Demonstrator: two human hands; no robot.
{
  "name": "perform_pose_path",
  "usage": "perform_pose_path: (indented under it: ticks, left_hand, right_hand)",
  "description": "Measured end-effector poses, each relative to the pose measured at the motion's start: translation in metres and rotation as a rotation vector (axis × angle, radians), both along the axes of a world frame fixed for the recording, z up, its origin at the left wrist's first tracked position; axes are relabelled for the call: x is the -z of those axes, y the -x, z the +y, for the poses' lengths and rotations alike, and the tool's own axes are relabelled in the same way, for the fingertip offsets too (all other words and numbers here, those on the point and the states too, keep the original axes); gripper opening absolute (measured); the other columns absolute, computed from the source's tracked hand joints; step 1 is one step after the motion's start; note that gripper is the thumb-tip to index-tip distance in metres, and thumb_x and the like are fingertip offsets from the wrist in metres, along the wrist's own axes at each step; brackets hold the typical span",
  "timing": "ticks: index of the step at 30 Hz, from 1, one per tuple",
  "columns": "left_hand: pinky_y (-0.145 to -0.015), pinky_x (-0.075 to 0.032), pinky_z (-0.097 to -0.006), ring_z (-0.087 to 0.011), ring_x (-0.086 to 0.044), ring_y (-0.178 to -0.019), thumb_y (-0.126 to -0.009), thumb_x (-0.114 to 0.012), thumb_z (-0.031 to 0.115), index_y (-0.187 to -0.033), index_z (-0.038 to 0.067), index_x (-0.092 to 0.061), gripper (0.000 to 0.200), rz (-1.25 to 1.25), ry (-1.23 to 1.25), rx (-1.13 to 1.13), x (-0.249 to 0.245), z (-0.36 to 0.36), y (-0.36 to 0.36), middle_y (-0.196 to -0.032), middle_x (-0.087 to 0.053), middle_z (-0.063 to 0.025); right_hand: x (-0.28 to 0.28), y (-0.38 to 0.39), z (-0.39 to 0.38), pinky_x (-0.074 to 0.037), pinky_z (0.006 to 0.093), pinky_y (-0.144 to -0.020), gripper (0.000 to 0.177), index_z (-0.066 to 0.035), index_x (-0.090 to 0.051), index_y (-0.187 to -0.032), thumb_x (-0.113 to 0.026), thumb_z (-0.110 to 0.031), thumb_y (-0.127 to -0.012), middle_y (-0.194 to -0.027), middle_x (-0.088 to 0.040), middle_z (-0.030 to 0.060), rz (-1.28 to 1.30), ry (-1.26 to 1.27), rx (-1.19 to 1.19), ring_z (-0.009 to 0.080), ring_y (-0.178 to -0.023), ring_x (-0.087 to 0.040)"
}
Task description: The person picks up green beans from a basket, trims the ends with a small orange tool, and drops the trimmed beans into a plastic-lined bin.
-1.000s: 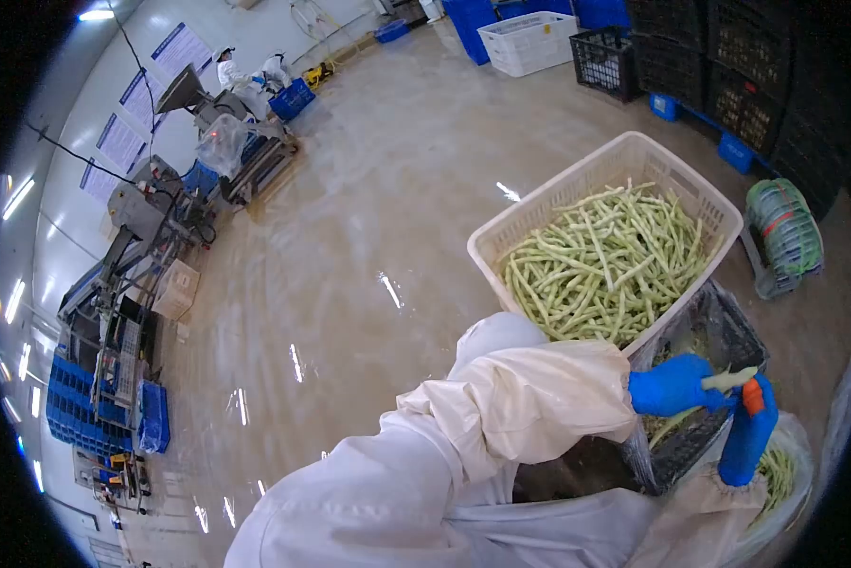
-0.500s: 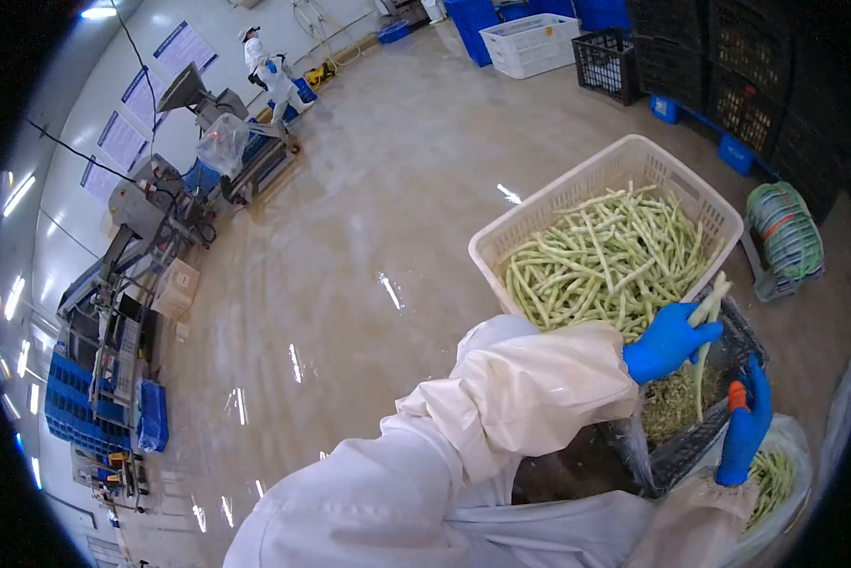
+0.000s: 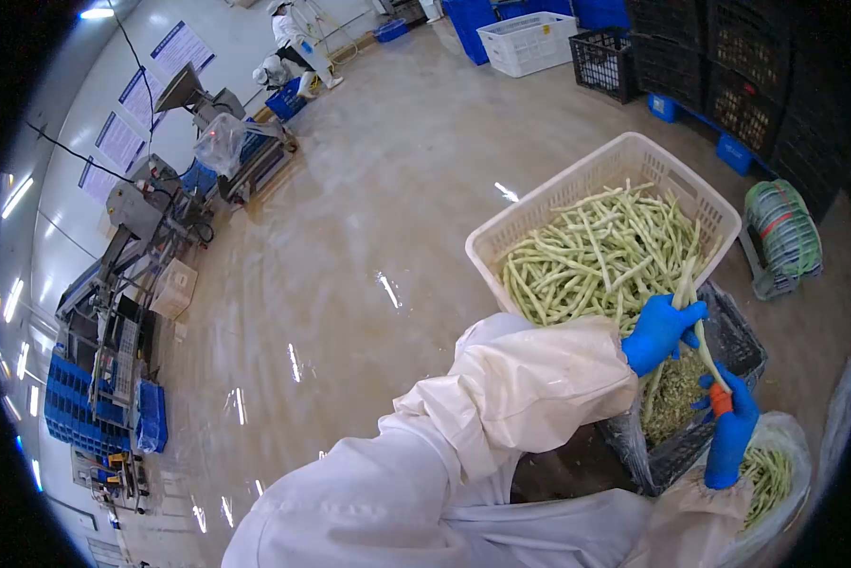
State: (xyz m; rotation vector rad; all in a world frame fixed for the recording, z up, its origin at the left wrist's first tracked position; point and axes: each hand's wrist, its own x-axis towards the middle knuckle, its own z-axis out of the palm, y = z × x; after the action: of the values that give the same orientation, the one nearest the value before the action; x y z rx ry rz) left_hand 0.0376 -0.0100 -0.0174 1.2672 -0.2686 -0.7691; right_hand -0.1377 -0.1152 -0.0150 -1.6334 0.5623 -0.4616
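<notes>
My left hand [image 3: 664, 333], in a blue glove, is closed around a few long pale-green beans [image 3: 687, 284]. They stick out above and below its fingers. My right hand [image 3: 733, 421], also blue-gloved with an orange cover on one digit, is closed on the lower end of one of these beans. Both hands are over a black crate [image 3: 733, 341] lined with plastic, which holds small green scraps [image 3: 676, 398]. Beyond my left hand, a white slotted basket [image 3: 529, 227] is heaped with long beans [image 3: 605, 251]. Beside my right wrist, a clear plastic bag [image 3: 793, 445] contains more beans [image 3: 768, 478].
A roll of green netting-like material [image 3: 783, 232] stands right of the basket. Black crates [image 3: 709, 76] are stacked at upper right, near a white crate [image 3: 529, 45]. Machines [image 3: 141, 208] line the left wall. Two people [image 3: 297, 43] are at the far wall. The floor shines wet.
My right hand has come up to the beans and closed on one's lower end. My left hand has shifted slightly left with the beans. A second person now shows at the far wall.
</notes>
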Motion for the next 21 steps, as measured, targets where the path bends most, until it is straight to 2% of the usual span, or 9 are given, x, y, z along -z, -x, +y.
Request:
perform_pose_path:
  ticks: [2, 5, 8, 11, 13, 16, 19, 21]
  left_hand:
    - [-0.036, -0.041, -0.0244, -0.014, -0.061, -0.053, -0.084, -0.063, 0.031, -0.089, 0.001, -0.063, 0.031, -0.003, -0.016, -0.019, -0.002, 0.001, 0.0, -0.071, -0.063, -0.0081]
    - [-0.035, -0.041, -0.0254, -0.0149, -0.061, -0.051, -0.084, -0.063, 0.029, -0.087, 0.0, -0.061, 0.03, 0.006, -0.028, -0.041, -0.002, 0.001, 0.0, -0.07, -0.063, -0.0092]
    - [-0.034, -0.043, -0.0275, -0.0162, -0.061, -0.048, -0.083, -0.064, 0.026, -0.084, -0.002, -0.058, 0.029, 0.005, -0.026, -0.023, 0.001, 0.0, 0.001, -0.069, -0.063, -0.0105]
    - [-0.033, -0.042, -0.0276, -0.0162, -0.061, -0.047, -0.083, -0.064, 0.026, -0.084, -0.002, -0.058, 0.029, -0.007, -0.028, -0.024, 0.0, 0.001, 0.003, -0.068, -0.063, -0.0106]
    - [-0.033, -0.042, -0.0276, -0.0161, -0.061, -0.047, -0.083, -0.064, 0.026, -0.083, -0.002, -0.059, 0.029, -0.015, -0.052, -0.06, -0.005, 0.002, 0.001, -0.066, -0.063, -0.0105]
    - [-0.033, -0.041, -0.0272, -0.0152, -0.06, -0.046, -0.084, -0.063, 0.026, -0.082, -0.003, -0.06, 0.029, -0.08, -0.12, -0.01, -0.006, 0.005, -0.001, -0.063, -0.062, -0.0098]
    - [-0.038, -0.043, -0.0322, -0.0209, -0.061, -0.048, -0.083, -0.063, 0.028, -0.082, -0.002, -0.062, 0.031, -0.228, -0.269, 0.086, -0.007, 0.006, -0.005, -0.062, -0.063, -0.0132]
    - [-0.046, -0.045, -0.037, -0.0266, -0.061, -0.053, -0.081, -0.064, 0.03, -0.083, -0.001, -0.064, 0.031, -0.411, -0.345, 0.091, -0.009, 0.009, 0.0, -0.064, -0.062, -0.0154]
  right_hand:
    - [-0.006, 0.0, 0.01, -0.041, 0.0206, -0.049, 0.031, -0.004, -0.057, -0.118, -0.056, -0.013, -0.089, -0.094, -0.065, 0.0071, 0.012, 0.027, -0.08, 0.0066, -0.068, -0.053]
    - [-0.005, -0.001, 0.011, -0.042, 0.021, -0.054, 0.028, -0.004, -0.059, -0.115, -0.057, -0.013, -0.088, -0.094, -0.065, 0.0067, -0.04, -0.055, -0.019, 0.0071, -0.069, -0.053]
    - [0.003, 0.003, -0.001, -0.043, 0.022, -0.059, 0.025, -0.003, -0.06, -0.112, -0.056, -0.011, -0.089, -0.092, -0.064, 0.0061, 0.057, 0.089, 0.055, 0.0083, -0.071, -0.053]
    - [0.008, 0.002, 0.001, -0.043, 0.0231, -0.063, 0.023, -0.002, -0.061, -0.111, -0.054, -0.009, -0.09, -0.088, -0.064, 0.0046, 0.044, 0.242, 0.103, 0.0097, -0.072, -0.053]
    - [0.007, 0.004, 0.001, -0.043, 0.0238, -0.063, 0.023, -0.002, -0.061, -0.111, -0.054, -0.008, -0.09, -0.086, -0.064, 0.0047, 0.078, 0.268, 0.075, 0.01, -0.071, -0.053]
    - [-0.001, 0.008, 0.0, -0.044, 0.0245, -0.062, 0.022, -0.003, -0.062, -0.11, -0.054, -0.006, -0.089, -0.085, -0.063, 0.0056, 0.147, 0.36, 0.062, 0.0101, -0.071, -0.053]
    - [0.004, 0.015, -0.01, -0.044, 0.0252, -0.062, 0.02, -0.004, -0.062, -0.107, -0.054, -0.006, -0.089, -0.085, -0.063, 0.006, 0.144, 0.488, 0.132, 0.0099, -0.071, -0.053]
    - [0.011, 0.017, -0.019, -0.044, 0.026, -0.062, 0.018, -0.004, -0.062, -0.105, -0.054, -0.006, -0.089, -0.083, -0.063, 0.0061, 0.119, 0.536, 0.182, 0.0105, -0.07, -0.053]
